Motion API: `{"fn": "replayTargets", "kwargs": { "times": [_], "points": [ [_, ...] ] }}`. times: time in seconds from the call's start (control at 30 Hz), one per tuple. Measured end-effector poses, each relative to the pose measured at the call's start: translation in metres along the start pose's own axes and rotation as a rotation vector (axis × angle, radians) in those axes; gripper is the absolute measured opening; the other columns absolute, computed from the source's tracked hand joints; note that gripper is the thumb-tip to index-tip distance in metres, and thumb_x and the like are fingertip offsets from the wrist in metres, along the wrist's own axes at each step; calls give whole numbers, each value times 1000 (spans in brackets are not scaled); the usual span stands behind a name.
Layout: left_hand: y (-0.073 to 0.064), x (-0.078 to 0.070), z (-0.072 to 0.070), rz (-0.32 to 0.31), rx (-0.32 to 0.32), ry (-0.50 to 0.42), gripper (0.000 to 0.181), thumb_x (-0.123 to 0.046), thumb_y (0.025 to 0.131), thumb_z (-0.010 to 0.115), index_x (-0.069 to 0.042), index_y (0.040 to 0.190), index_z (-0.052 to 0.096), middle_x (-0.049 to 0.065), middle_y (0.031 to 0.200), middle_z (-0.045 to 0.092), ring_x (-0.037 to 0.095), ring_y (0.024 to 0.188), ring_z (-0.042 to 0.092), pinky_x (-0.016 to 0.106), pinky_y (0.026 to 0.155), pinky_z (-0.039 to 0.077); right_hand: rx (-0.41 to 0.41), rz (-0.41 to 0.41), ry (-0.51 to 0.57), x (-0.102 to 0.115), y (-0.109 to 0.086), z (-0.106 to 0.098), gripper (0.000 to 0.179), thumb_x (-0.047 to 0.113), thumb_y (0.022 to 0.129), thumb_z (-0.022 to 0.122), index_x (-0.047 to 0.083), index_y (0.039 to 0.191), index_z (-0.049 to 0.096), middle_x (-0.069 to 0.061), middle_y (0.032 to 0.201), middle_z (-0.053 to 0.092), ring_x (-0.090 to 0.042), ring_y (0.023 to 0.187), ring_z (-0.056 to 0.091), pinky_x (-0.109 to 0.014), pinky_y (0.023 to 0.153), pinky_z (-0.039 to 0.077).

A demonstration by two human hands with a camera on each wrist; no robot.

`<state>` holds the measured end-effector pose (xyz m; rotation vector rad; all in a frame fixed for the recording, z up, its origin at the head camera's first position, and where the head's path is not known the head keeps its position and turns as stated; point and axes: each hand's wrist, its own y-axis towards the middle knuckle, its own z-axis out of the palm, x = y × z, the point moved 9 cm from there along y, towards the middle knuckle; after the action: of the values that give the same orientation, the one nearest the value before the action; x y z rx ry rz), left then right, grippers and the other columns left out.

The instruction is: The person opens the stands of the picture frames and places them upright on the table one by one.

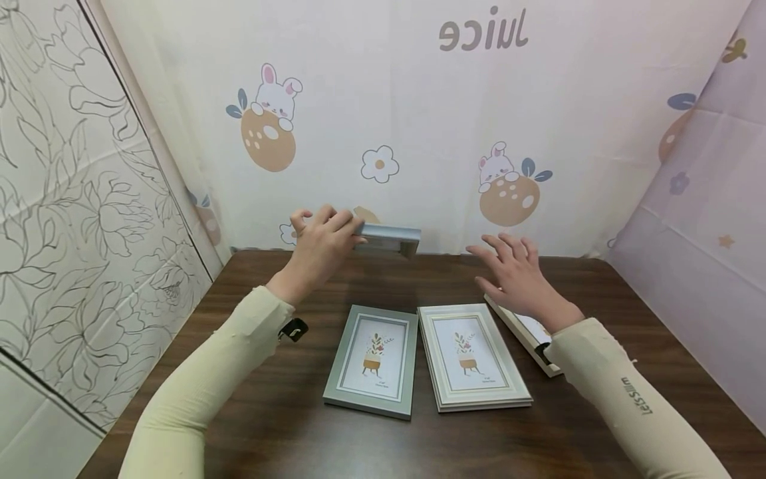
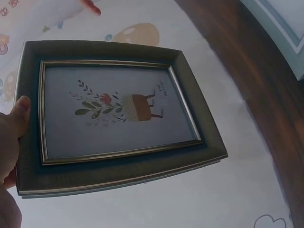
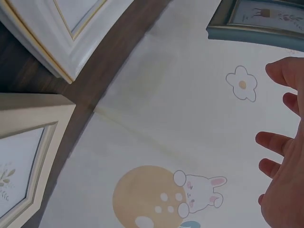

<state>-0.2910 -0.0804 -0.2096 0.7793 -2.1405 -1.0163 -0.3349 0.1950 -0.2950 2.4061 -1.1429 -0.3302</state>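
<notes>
My left hand [image 1: 323, 246] grips a picture frame [image 1: 391, 232] by one short end, up in the air near the back wall. In the left wrist view this picture frame [image 2: 118, 109] has a dark greenish border, a gold inner line and a potted-plant print; the thumb lies on its edge. My right hand [image 1: 514, 276] hovers with fingers spread, holding nothing, apart from the raised frame. Below the hands, a grey-green picture frame [image 1: 371, 359] and a white picture frame [image 1: 469, 352] lie face up side by side. A cream picture frame [image 1: 520, 326] is partly hidden beneath my right hand and sleeve.
All stands on a dark wood-grain table [image 1: 251, 399]. A white curtain [image 1: 419, 120] with rabbit and fruit prints closes off the back, with a flower-drawn panel [image 1: 90, 146] at left and another printed curtain [image 1: 706, 233] at right.
</notes>
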Motion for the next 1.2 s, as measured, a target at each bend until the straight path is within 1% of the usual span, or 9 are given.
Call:
{"fn": "replayTargets", "kwargs": {
  "times": [0.13, 0.33, 0.5, 0.63, 0.8, 0.97, 1.2],
  "points": [
    [2, 5, 5, -39, 28, 8, 19, -22, 94, 70, -6, 104, 68, 5, 91, 59, 26, 83, 47, 60, 83, 21, 1, 1, 1, 5, 0, 4, 57, 20, 90, 68, 14, 141, 44, -23, 145, 37, -47, 135, 24, -67, 103, 10],
    [5, 10, 13, -79, 67, 23, 22, -22, 93, 71, -6, 107, 70, 5, 94, 59, 26, 85, 45, 60, 83, 22, 2, -5, 6, 12, -1, 9, 58, 22, 90, 68, 14, 142, 43, -22, 145, 38, -46, 135, 24, -67, 104, 11],
    [7, 10, 17, -83, 78, 50, 23, -26, 95, 68, -6, 106, 68, 6, 95, 58, 27, 85, 44, 59, 83, 20, 33, -10, 27, 19, -1, 19, 60, 25, 92, 67, 14, 145, 41, -21, 146, 36, -46, 136, 25, -67, 105, 10],
    [9, 10, 19, -89, 78, 50, 23, -28, 96, 67, -6, 104, 66, 7, 95, 57, 28, 85, 44, 59, 83, 20, 57, -20, 39, 25, 1, 27, 60, 27, 94, 66, 14, 147, 40, -21, 147, 36, -45, 137, 25, -67, 105, 11],
    [12, 9, 20, -99, 76, 46, 24, -29, 95, 67, -7, 102, 66, 6, 94, 56, 27, 84, 44, 59, 85, 21, 80, -21, 53, 34, 5, 31, 61, 29, 95, 65, 12, 148, 40, -21, 148, 35, -44, 138, 24, -67, 107, 10],
    [14, 4, 23, -93, 96, 56, 25, -32, 95, 66, -8, 103, 66, 5, 95, 56, 27, 84, 44, 59, 85, 22, 92, -13, 56, 42, 10, 35, 61, 31, 95, 64, 10, 148, 40, -21, 148, 35, -44, 137, 25, -66, 106, 12],
    [15, -1, 24, -90, 126, 70, 27, -33, 98, 61, -9, 106, 67, 5, 96, 57, 26, 85, 45, 58, 86, 22, 83, -2, 71, 54, 19, 40, 64, 37, 97, 61, 6, 148, 39, -20, 149, 36, -41, 138, 25, -65, 107, 12]
  ]
}}
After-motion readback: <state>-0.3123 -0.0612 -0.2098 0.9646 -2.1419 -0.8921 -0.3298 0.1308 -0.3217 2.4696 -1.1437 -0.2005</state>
